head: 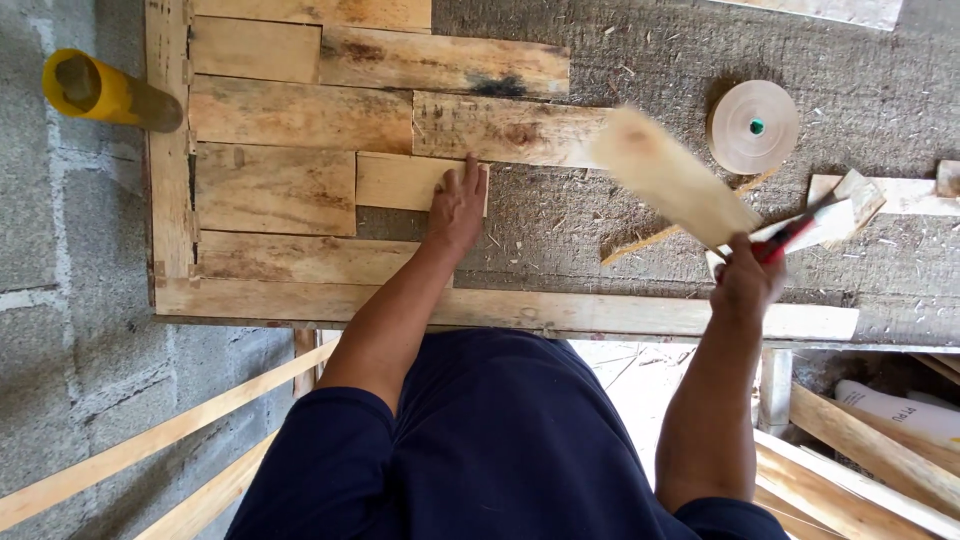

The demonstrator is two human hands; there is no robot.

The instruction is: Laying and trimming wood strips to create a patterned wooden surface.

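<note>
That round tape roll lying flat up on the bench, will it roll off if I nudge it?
Probably not: the tape roll lies flat on its face, so a nudge should slide it, not roll it. The rough, chip-strewn bench top likely adds drag. It looks thin and light, so it should lift easily; set on edge, it would probably roll.

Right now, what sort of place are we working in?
Probably a rough woodworking shop or building site. Short planks lie pieced together on a gritty workbench scattered with wood chips, loose timber strips lean below it, and a bare block wall stands beside.
</note>
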